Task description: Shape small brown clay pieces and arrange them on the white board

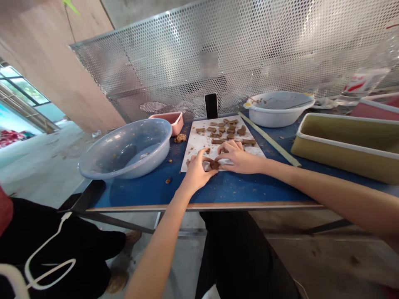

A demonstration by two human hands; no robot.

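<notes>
Over the near edge of a white sheet point(190, 145), my left hand point(198, 169) and my right hand point(237, 158) meet around a small brown clay-like lump point(214, 165). The fingers of both hands pinch it from either side. More brown clay-like pieces point(230, 136), several of them short and block-shaped, lie farther up the sheet among crumbs. One longer piece point(248, 142) lies just beyond my right hand. My fingers partly hide the lump, so its exact shape cannot be made out.
A large translucent blue basin point(124, 166) stands at left, by a pink tray point(177, 124) and a crumbly brown clump point(180, 138). At right are a pale stick point(271, 141), a white basin point(277, 118) and an olive trough point(343, 155). A phone point(211, 106) leans against perforated metal point(174, 62).
</notes>
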